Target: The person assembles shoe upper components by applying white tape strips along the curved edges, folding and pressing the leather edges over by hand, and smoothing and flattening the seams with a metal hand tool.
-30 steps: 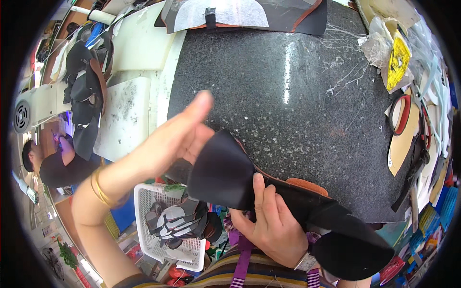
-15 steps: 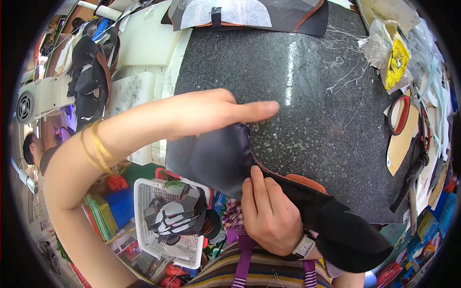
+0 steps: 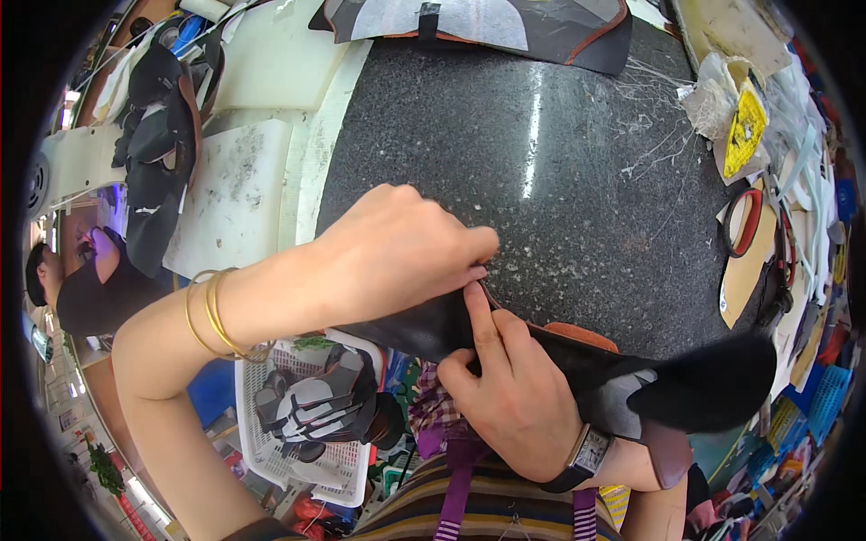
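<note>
The long black leather piece (image 3: 424, 326) stretches from the frame's centre toward its lower right, running under my right grip (image 3: 519, 392) and just below my left grip (image 3: 397, 248), along the near side of the speckled table (image 3: 586, 225). My right grip lies unclosed on it, index finger pointing up to its brown-trimmed edge; my left grip reaches in from the left, knuckles up, fingers curled at that edge, and I cannot tell whether they pinch the leather
</note>
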`<state>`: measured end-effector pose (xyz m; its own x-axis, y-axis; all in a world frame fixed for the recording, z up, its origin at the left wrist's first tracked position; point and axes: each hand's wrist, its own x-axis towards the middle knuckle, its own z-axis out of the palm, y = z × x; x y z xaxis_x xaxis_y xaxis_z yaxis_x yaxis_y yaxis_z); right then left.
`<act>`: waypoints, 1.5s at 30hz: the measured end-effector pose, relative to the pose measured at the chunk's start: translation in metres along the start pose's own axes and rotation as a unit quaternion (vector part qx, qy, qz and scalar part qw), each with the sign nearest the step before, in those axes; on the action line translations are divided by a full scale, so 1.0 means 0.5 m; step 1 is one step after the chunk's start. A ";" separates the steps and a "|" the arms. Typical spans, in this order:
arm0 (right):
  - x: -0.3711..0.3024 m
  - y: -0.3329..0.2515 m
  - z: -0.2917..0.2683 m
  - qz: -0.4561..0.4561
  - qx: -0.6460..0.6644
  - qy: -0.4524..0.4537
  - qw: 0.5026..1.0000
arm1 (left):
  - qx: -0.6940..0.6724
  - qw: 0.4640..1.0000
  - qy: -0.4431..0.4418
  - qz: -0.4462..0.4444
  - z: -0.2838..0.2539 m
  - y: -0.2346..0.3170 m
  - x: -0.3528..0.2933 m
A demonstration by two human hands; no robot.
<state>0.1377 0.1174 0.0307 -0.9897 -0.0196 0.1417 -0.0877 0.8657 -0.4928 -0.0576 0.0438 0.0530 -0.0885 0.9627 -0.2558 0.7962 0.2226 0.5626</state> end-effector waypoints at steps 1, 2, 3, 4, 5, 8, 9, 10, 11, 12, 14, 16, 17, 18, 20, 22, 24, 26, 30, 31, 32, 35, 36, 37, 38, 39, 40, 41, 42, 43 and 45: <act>0.003 -0.005 -0.003 0.000 -0.027 -0.021 0.999 | 0.061 0.998 -0.006 0.009 -0.004 0.003 0.001; 0.002 -0.007 -0.004 -0.001 -0.031 -0.026 0.999 | 0.122 0.992 -0.012 0.017 -0.005 0.004 0.001; 0.004 -0.008 -0.003 -0.001 -0.073 -0.040 0.997 | 0.142 0.989 0.043 -0.001 -0.006 -0.006 0.007; 0.004 -0.009 -0.003 -0.001 -0.115 -0.053 0.992 | 0.201 0.972 0.124 -0.004 -0.012 -0.011 0.008; 0.004 -0.011 -0.002 0.003 -0.120 -0.055 0.991 | 0.235 0.955 0.183 0.018 -0.022 -0.007 0.000; 0.000 -0.013 0.000 0.022 -0.153 -0.081 0.985 | 0.025 0.973 0.199 0.113 0.031 0.012 -0.057; -0.001 -0.021 -0.007 0.008 -0.136 -0.066 0.988 | 0.027 0.984 0.139 0.110 0.060 0.026 -0.084; -0.007 -0.022 -0.011 0.009 -0.129 -0.059 0.990 | 0.035 0.985 0.131 0.103 0.087 0.022 -0.084; -0.025 -0.026 -0.017 -0.008 -0.139 -0.050 0.989 | 0.080 0.983 0.126 0.107 0.091 0.024 -0.098; -0.037 -0.023 -0.026 0.002 -0.146 -0.058 0.988 | 0.124 0.979 0.121 0.108 0.087 0.032 -0.105; -0.059 -0.013 -0.043 -0.034 -0.059 -0.093 0.993 | 0.017 0.986 0.127 0.111 0.095 0.038 -0.086; -0.074 0.005 -0.063 -0.031 -0.070 -0.086 0.993 | -0.201 0.966 0.088 0.137 0.120 0.072 -0.045; -0.096 0.009 -0.103 -0.105 0.011 -0.145 0.984 | -0.231 0.956 0.092 0.156 0.148 0.113 -0.019; -0.122 0.015 -0.142 -0.184 0.099 -0.202 0.957 | -0.259 0.946 0.099 0.166 0.173 0.142 -0.009; -0.196 0.052 -0.192 -0.137 0.131 -0.204 0.960 | -0.129 0.970 0.126 0.160 0.203 0.148 -0.035; -0.176 0.092 -0.230 -0.045 -0.236 -0.145 0.960 | 0.071 0.961 0.130 0.233 0.196 0.137 -0.025; -0.204 0.147 -0.197 -0.079 -0.260 -0.126 0.954 | 0.071 0.965 0.067 0.243 0.147 0.104 0.010; -0.225 0.155 -0.179 -0.102 -0.268 -0.132 0.949 | -0.046 0.981 0.066 0.176 0.098 0.133 0.032; -0.205 0.171 -0.170 -0.089 -0.229 -0.130 0.961 | 0.106 0.986 0.051 0.114 0.141 0.196 0.050; -0.199 0.175 -0.167 -0.105 -0.230 -0.136 0.958 | 0.123 0.983 0.089 0.104 0.156 0.188 0.045; -0.194 0.179 -0.163 -0.120 -0.230 -0.143 0.955 | 0.140 0.978 0.127 0.094 0.164 0.182 0.042; -0.192 0.179 -0.157 -0.100 -0.210 -0.142 0.962 | 0.059 0.985 0.147 0.071 0.143 0.198 0.042; -0.191 0.181 -0.155 -0.082 -0.198 -0.143 0.966 | 0.031 0.986 0.142 0.075 0.137 0.197 0.047; -0.192 0.181 -0.155 -0.083 -0.196 -0.141 0.967 | 0.049 0.981 0.163 0.096 0.144 0.201 0.043; -0.195 0.179 -0.157 -0.059 -0.182 -0.153 0.970 | 0.065 0.974 0.183 0.117 0.155 0.209 0.036; -0.196 0.176 -0.158 -0.036 -0.166 -0.164 0.972 | 0.085 0.971 0.179 0.131 0.160 0.213 0.029; -0.194 0.173 -0.157 -0.038 -0.163 -0.162 0.973 | 0.103 0.968 0.174 0.146 0.163 0.215 0.023; -0.191 0.170 -0.155 -0.027 -0.156 -0.147 0.976 | 0.138 0.966 0.151 0.160 0.158 0.216 0.015; -0.188 0.171 -0.154 -0.016 -0.151 -0.135 0.979 | 0.136 0.967 0.149 0.157 0.159 0.212 0.013; -0.185 0.174 -0.158 -0.016 -0.148 -0.137 0.979 | 0.140 0.966 0.140 0.165 0.159 0.208 0.013; -0.180 0.182 -0.170 -0.004 -0.106 -0.178 0.978 | 0.142 0.967 0.128 0.169 0.162 0.201 0.016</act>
<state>0.2285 0.2406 0.0460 -0.9689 -0.1681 -0.1816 -0.1084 0.9480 -0.2991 0.0701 0.0615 0.0437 0.0897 0.9877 0.1280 0.9344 -0.1279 0.3323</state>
